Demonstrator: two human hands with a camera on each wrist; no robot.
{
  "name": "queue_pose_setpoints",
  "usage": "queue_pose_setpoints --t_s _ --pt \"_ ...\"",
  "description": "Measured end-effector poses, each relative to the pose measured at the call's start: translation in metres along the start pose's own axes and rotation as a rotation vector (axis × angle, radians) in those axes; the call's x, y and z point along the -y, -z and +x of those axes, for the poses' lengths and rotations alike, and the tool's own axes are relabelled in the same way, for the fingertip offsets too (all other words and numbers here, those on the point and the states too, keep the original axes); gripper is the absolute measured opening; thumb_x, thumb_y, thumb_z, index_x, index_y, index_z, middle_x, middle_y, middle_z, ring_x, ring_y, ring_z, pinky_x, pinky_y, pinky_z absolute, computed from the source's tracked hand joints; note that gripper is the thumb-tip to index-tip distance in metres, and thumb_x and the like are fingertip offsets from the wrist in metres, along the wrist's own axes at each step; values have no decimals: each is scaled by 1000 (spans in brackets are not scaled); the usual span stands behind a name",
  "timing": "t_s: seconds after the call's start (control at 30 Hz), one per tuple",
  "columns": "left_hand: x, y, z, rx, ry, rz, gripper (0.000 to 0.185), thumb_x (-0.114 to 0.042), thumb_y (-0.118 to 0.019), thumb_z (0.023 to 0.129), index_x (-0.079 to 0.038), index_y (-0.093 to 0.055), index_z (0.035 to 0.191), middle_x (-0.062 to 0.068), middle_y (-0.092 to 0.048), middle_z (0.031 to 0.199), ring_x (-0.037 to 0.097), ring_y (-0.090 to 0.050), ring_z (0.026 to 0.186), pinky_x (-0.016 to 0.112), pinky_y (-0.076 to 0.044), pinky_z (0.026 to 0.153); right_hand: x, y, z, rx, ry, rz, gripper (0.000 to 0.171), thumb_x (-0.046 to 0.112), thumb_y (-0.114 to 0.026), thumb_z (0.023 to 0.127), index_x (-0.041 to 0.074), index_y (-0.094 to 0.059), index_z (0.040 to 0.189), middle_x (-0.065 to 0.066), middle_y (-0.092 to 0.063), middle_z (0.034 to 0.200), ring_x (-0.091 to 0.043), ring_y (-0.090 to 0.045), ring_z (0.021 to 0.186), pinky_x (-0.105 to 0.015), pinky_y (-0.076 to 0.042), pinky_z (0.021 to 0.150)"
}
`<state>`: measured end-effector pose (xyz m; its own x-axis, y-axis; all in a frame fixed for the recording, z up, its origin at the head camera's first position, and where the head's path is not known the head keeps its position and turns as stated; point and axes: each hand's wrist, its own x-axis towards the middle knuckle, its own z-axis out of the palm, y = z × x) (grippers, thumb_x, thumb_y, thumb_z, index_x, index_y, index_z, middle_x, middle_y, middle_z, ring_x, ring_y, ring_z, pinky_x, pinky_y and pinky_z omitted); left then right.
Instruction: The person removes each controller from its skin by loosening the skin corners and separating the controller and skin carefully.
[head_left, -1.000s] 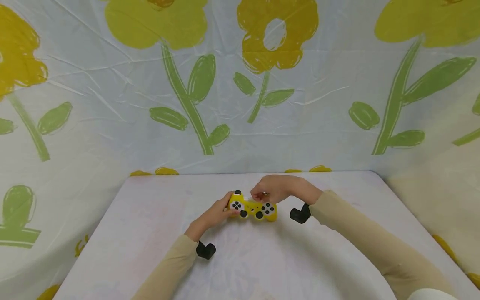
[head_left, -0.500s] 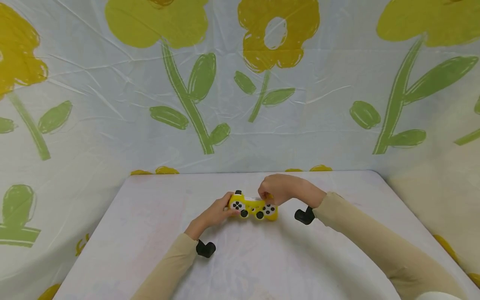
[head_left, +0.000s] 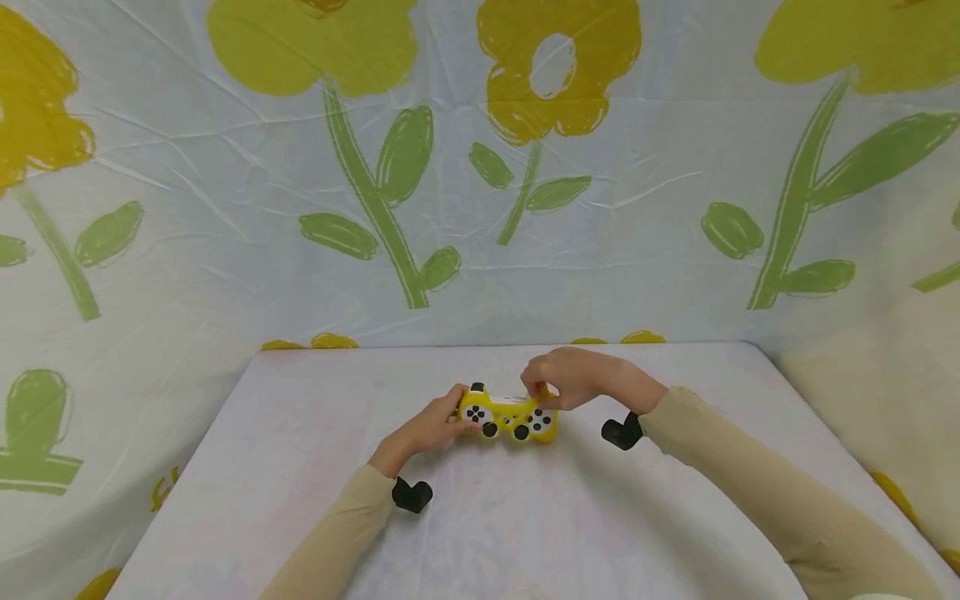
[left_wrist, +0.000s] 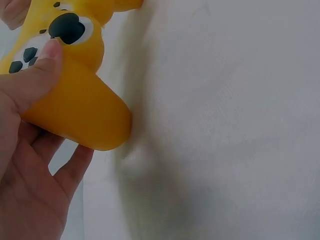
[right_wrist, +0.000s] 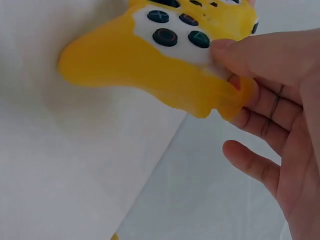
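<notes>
A game controller (head_left: 507,418) in a yellow, rubbery-looking sleeve is held above the middle of the table, its button side up. My left hand (head_left: 437,421) grips its left end, thumb on top by the direction buttons and fingers underneath, as the left wrist view shows. At the far right corner, my right hand (head_left: 573,379) pinches the edge of the yellow sleeve (right_wrist: 232,100). There the sleeve stands out from the corner with a small gap, and my right thumb (right_wrist: 227,47) lies beside the round face buttons. A white strip of bare controller shows along the far edge.
A pale cloth-covered table (head_left: 300,467) lies below, its back edge against a hanging sheet (head_left: 637,283) printed with large yellow flowers. Black wrist mounts (head_left: 412,495) sit under both sleeve cuffs.
My right hand has moved right, from the controller's middle far edge to its far right corner. The white far edge has come into view. My left hand has stayed put.
</notes>
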<state>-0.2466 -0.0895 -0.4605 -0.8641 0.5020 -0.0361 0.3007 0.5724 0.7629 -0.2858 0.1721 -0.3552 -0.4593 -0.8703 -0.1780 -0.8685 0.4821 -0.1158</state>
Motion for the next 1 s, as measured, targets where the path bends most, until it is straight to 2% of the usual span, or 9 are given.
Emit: queue_pose_setpoints --t_s 0.23,0.47,0.67,0.83,1.0 --pt "2 1 1 4 -27 4 47 -30 -64 93 -8 -38 126 6 -57 104 13 -50 88 29 -42 81 -8 0 0 26 -85 66 14 26 -71 86 20 -58 84 11 -61 83 -7 -53 75 -24 -46 71" --pt "4 3 1 19 -56 20 45 -29 -64 92 -8 -38 123 5 -57 102 12 -50 85 26 -42 78 -15 -4 3 55 -79 144 23 34 -72 85 18 -55 85 9 -56 78 -8 -50 73 -24 -45 71" --pt "8 4 3 22 -99 17 42 -29 -64 92 -8 -39 119 4 -58 97 11 -50 82 24 -42 75 -19 -8 1 33 -89 151 28 39 -73 83 19 -54 83 8 -56 75 -5 -47 69 -22 -42 67" --pt "11 5 3 35 -81 19 41 -29 -64 93 -9 -38 118 3 -57 97 11 -50 82 25 -42 76 -20 -10 3 25 -119 122 32 45 -74 80 22 -53 83 3 -60 79 -5 -45 68 -22 -38 65" --pt "11 5 3 42 -79 -15 41 -28 -63 93 -11 -37 120 3 -58 103 11 -53 89 26 -44 82 -21 -10 2 16 -157 92 33 49 -75 78 24 -53 81 9 -59 77 -4 -45 65 -21 -38 62"
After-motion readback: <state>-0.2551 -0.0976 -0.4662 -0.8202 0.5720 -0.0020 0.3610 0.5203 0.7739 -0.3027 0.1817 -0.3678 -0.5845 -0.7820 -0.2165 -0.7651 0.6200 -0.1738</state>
